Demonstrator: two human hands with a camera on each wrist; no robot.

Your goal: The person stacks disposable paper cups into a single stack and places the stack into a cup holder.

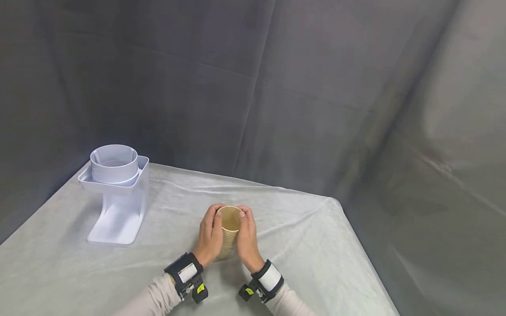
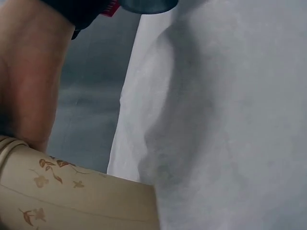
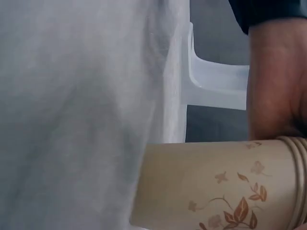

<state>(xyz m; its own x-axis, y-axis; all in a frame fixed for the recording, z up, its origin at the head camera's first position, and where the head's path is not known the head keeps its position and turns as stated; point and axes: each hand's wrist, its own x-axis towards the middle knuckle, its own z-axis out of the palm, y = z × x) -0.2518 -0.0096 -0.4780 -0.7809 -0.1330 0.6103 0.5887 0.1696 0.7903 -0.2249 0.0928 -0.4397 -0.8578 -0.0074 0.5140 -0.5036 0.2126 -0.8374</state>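
Note:
A stack of tan paper cups (image 1: 230, 237) stands mouth up near the middle of the table, nested so that several rims show one below another. My left hand (image 1: 210, 235) holds its left side and my right hand (image 1: 247, 237) its right side, both thumbs near the top rim. In the left wrist view the lowest cup (image 2: 72, 191) shows brown leaf and flower prints, with part of the left hand (image 2: 31, 81) above the rims. The right wrist view has the same printed cup (image 3: 206, 187) beside the right hand (image 3: 276, 81); its fingers are mostly out of frame.
At the table's left stands a white plastic stand (image 1: 118, 219) with a round white holder (image 1: 114, 171) set in its top. A pale cloth (image 1: 316, 254) covers the table. Grey curtains (image 1: 197, 87) hang behind it and along the right side.

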